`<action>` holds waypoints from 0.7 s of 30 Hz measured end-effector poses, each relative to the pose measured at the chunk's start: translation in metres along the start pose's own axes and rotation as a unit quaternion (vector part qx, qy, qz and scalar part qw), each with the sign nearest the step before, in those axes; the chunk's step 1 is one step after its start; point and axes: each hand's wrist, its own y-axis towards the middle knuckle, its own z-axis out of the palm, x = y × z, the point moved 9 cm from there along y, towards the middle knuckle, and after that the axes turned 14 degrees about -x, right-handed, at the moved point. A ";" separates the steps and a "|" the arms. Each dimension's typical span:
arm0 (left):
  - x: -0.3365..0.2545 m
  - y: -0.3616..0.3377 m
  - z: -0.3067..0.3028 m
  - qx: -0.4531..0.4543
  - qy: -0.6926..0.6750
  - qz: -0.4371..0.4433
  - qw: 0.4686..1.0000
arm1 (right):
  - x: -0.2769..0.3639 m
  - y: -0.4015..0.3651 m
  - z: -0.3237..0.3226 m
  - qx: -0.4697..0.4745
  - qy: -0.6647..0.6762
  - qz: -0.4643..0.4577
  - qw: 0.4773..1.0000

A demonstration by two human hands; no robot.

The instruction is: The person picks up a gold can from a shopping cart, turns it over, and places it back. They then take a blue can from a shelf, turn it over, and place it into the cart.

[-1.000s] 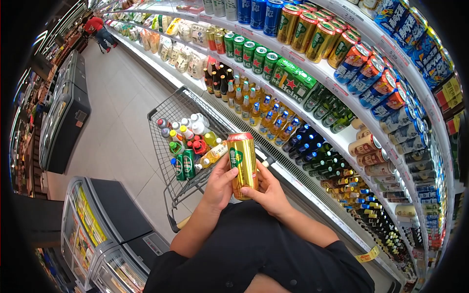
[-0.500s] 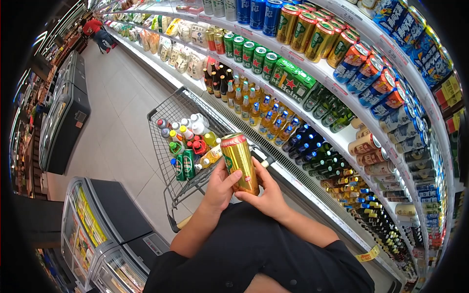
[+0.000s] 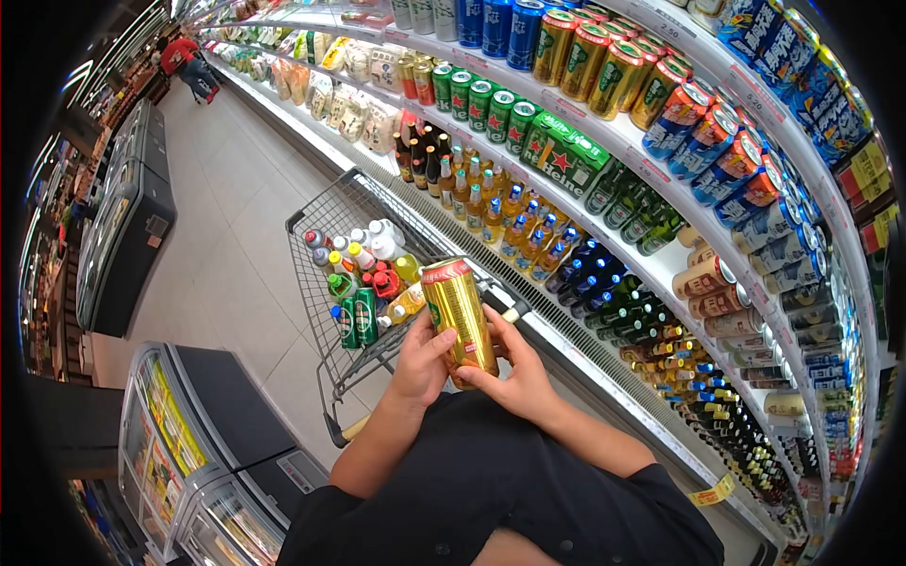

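Observation:
A gold beer can (image 3: 461,316) with a red rim is held in front of my chest, its top leaning away from me. My left hand (image 3: 421,363) is closed on its left side, the thumb lying across the front. On the lower right, my right hand (image 3: 514,368) grips the same can with its thumb near the base. Just beyond stands a wire shopping cart (image 3: 326,377), partly covered by my hands. Inside it are several capped bottles (image 3: 382,247) and two green cans (image 3: 365,316).
A long refrigerated shelf (image 3: 604,118) runs along the right, stocked with cans and bottles. Similar gold cans (image 3: 618,75) stand on an upper tier. Chest freezers (image 3: 203,406) line the left. Tiled floor (image 3: 226,236) stretches up the aisle toward a person in red (image 3: 179,58).
The can has shifted slightly left and turned a little in my hands, so more of its printed text panel shows. Both hands keep their grip.

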 end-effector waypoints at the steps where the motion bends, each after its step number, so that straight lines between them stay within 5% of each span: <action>1: 0.000 -0.001 0.002 0.005 -0.007 -0.010 1.000 | 0.001 0.000 0.000 0.001 -0.002 -0.002 1.000; 21: -0.004 -0.008 -0.006 -0.004 0.002 0.011 1.000 | -0.005 -0.007 0.011 0.022 0.018 0.040 0.999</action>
